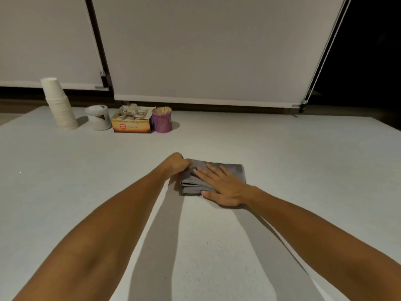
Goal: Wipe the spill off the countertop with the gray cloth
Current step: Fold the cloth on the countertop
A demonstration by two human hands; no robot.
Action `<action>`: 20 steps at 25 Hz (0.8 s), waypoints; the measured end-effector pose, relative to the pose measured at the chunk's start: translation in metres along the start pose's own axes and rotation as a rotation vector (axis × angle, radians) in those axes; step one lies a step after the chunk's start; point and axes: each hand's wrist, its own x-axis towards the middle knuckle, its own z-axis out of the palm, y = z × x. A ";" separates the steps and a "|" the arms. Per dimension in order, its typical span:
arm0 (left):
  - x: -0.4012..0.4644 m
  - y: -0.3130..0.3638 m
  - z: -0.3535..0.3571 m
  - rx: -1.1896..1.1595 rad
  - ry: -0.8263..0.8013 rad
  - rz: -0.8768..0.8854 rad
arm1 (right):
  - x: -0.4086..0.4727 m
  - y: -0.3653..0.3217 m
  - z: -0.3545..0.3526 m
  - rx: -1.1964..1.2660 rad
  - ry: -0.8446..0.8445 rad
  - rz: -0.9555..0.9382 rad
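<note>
A folded gray cloth (233, 170) lies in the middle of the pale countertop (293, 170). My left hand (176, 162) is closed on the cloth's far left corner. My right hand (221, 185) lies flat on top of the cloth, fingers spread and pointing left, covering much of its near side. No spill shows on the surface around the cloth; what is under the cloth is hidden.
At the back left stand a stack of white paper cups (58, 104), a white jar (98, 117), an open box of sachets (132, 120) and a purple mesh cup of wooden sticks (162, 119). Roller blinds (206, 51) hang behind the counter.
</note>
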 end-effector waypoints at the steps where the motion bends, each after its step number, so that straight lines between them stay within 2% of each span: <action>1: 0.001 0.005 0.000 -0.042 -0.019 -0.034 | -0.005 -0.002 0.000 0.006 0.013 -0.008; 4: 0.000 0.015 0.003 -0.219 -0.052 -0.099 | -0.013 -0.005 -0.005 0.159 0.088 0.021; 6: -0.002 0.022 0.004 -0.241 -0.061 -0.097 | -0.013 -0.006 -0.005 0.313 0.180 0.093; 12: -0.004 0.053 -0.014 -0.299 -0.076 0.220 | -0.012 0.026 -0.013 0.564 0.445 0.405; 17: -0.001 0.101 -0.027 -0.174 -0.025 0.403 | -0.018 0.052 -0.021 1.178 0.586 0.565; 20: 0.004 0.132 -0.035 -0.115 0.062 0.487 | -0.018 0.068 -0.028 1.389 0.636 0.677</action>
